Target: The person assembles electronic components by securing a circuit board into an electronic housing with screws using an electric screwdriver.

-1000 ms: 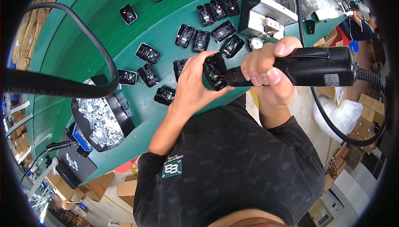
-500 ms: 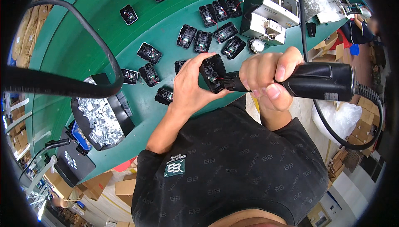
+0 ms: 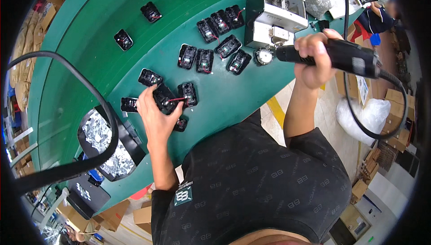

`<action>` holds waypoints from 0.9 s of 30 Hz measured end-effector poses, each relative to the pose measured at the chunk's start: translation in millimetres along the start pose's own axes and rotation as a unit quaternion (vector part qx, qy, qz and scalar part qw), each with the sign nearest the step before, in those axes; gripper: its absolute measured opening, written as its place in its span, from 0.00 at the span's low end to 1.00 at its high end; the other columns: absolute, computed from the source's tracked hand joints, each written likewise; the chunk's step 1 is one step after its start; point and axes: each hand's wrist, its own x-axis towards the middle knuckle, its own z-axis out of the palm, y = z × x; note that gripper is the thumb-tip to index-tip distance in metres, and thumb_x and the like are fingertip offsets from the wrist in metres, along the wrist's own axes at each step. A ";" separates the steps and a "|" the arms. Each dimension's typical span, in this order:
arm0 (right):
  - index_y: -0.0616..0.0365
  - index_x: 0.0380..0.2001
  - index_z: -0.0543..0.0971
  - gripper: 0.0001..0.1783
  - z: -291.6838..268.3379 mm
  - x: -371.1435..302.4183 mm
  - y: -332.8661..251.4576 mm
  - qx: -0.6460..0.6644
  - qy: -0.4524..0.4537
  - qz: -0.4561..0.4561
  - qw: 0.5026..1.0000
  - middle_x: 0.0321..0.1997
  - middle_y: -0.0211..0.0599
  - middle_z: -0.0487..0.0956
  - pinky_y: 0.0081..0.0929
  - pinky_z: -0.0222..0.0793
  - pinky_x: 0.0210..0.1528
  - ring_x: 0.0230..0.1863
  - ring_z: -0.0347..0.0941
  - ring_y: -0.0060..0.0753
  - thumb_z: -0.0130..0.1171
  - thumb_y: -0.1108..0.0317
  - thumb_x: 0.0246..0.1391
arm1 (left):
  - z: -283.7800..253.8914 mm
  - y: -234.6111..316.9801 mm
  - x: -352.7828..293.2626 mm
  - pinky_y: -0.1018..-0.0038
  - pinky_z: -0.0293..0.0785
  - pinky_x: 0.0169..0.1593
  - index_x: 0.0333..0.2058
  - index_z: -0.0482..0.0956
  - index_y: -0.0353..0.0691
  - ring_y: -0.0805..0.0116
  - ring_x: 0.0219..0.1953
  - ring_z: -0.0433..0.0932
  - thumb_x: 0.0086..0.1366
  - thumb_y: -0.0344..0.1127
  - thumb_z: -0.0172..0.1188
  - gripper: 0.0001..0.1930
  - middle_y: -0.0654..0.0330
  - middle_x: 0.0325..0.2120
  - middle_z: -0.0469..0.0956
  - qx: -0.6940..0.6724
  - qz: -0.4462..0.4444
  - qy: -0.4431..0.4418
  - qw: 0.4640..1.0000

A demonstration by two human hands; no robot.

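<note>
In my left hand (image 3: pixel 155 118) is a black plastic housing (image 3: pixel 163 97) with a red wire, gripped between thumb and fingers over the left part of the bench, close among other housings. One open housing (image 3: pixel 187 94) lies just right of it, and another (image 3: pixel 150 77) is just beyond. My right hand (image 3: pixel 314 58) is wrapped round a black electric screwdriver (image 3: pixel 352 58), raised at the right and pointing left. In the picture its tip overlaps the edge of a small round metal part (image 3: pixel 264 57) at the white machine's base; whether they touch I cannot tell.
The white and black machine (image 3: pixel 283 9) stands at the back right. Several open housings (image 3: pixel 205 61) lie mid-bench, others on the green belt (image 3: pixel 134 2). A black bin (image 3: pixel 130 130) of small metal pieces sits at left. A thick black cable (image 3: pixel 96 83) loops across the left foreground.
My left hand has carried the housing left and down among the others. The screwdriver has come off that housing and shifted right and up, near the round metal part.
</note>
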 end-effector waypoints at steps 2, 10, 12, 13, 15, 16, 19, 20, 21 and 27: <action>0.66 0.43 0.68 0.17 -12.6 2.8 14.6 -0.058 0.038 -0.029 0.997 0.20 0.34 0.70 0.26 0.67 0.25 0.19 0.66 0.26 0.56 0.78 0.47 | 4.3 -1.9 -2.7 0.59 0.58 0.58 0.51 0.65 0.35 0.51 0.52 0.66 0.37 0.35 0.74 0.40 0.51 0.48 0.69 -0.003 -0.026 -0.027 0.999; 0.67 0.43 0.70 0.17 -28.8 15.8 31.9 -0.105 0.026 -0.038 0.993 0.20 0.35 0.72 0.22 0.66 0.24 0.18 0.68 0.25 0.57 0.78 0.47 | 2.8 2.6 -1.6 0.47 0.40 0.63 0.49 0.68 0.43 0.53 0.65 0.52 0.33 0.47 0.76 0.41 0.54 0.62 0.56 0.099 -0.047 -0.053 0.993; 0.65 0.43 0.69 0.17 -29.7 13.0 36.6 -0.138 0.028 -0.015 0.990 0.19 0.35 0.70 0.24 0.66 0.24 0.19 0.66 0.25 0.57 0.76 0.47 | 6.4 -0.1 -1.8 0.47 0.40 0.63 0.49 0.68 0.43 0.51 0.64 0.52 0.32 0.49 0.76 0.43 0.53 0.63 0.55 0.105 -0.041 -0.049 0.992; 0.63 0.43 0.69 0.18 -29.7 11.5 38.3 -0.172 0.028 0.004 0.985 0.19 0.35 0.69 0.25 0.65 0.25 0.19 0.64 0.25 0.56 0.74 0.47 | 7.4 -1.1 -1.3 0.47 0.41 0.62 0.50 0.68 0.42 0.50 0.64 0.52 0.32 0.51 0.76 0.44 0.53 0.63 0.54 0.109 -0.034 -0.043 0.993; 0.63 0.44 0.68 0.18 -28.4 11.1 41.5 -0.173 0.018 0.001 0.985 0.19 0.34 0.69 0.25 0.65 0.25 0.19 0.64 0.24 0.56 0.75 0.48 | 5.0 -3.0 -0.8 0.47 0.42 0.62 0.53 0.66 0.42 0.49 0.64 0.52 0.31 0.53 0.75 0.48 0.52 0.63 0.53 0.130 -0.032 -0.050 0.990; 0.63 0.44 0.68 0.18 -29.3 13.4 41.4 -0.157 -0.011 0.007 0.988 0.19 0.34 0.68 0.25 0.65 0.25 0.18 0.63 0.24 0.56 0.74 0.48 | 2.5 -3.6 -1.0 0.48 0.43 0.62 0.55 0.65 0.41 0.48 0.64 0.52 0.30 0.56 0.75 0.51 0.51 0.64 0.52 0.151 -0.030 -0.053 0.987; 0.60 0.45 0.67 0.20 -38.9 20.6 43.4 -0.112 -0.067 0.029 0.991 0.18 0.31 0.66 0.25 0.62 0.23 0.17 0.61 0.23 0.56 0.73 0.48 | -19.4 0.2 5.8 0.51 0.46 0.62 0.60 0.60 0.41 0.47 0.63 0.52 0.30 0.57 0.74 0.56 0.50 0.65 0.50 0.094 -0.017 -0.088 0.992; 0.59 0.46 0.67 0.20 -45.9 23.6 43.7 -0.068 -0.136 0.050 0.987 0.18 0.29 0.65 0.25 0.60 0.22 0.17 0.60 0.23 0.57 0.72 0.47 | -28.4 -2.6 11.3 0.54 0.48 0.62 0.61 0.58 0.40 0.46 0.63 0.52 0.31 0.57 0.73 0.57 0.49 0.65 0.49 0.080 0.008 -0.113 0.990; 0.57 0.46 0.67 0.21 -52.1 24.5 48.8 -0.017 -0.205 0.069 0.976 0.17 0.28 0.64 0.24 0.59 0.21 0.17 0.59 0.23 0.58 0.71 0.47 | -36.6 -2.8 21.5 0.57 0.54 0.61 0.60 0.60 0.38 0.46 0.61 0.57 0.37 0.52 0.73 0.51 0.48 0.63 0.54 0.084 0.031 -0.121 0.989; 0.60 0.45 0.67 0.18 -56.3 31.9 44.5 0.032 -0.163 0.105 0.981 0.19 0.29 0.65 0.24 0.60 0.23 0.18 0.61 0.22 0.54 0.77 0.48 | -53.5 -53.6 116.8 0.62 0.61 0.60 0.57 0.64 0.36 0.51 0.57 0.64 0.46 0.37 0.69 0.38 0.49 0.55 0.67 0.128 0.061 0.058 0.988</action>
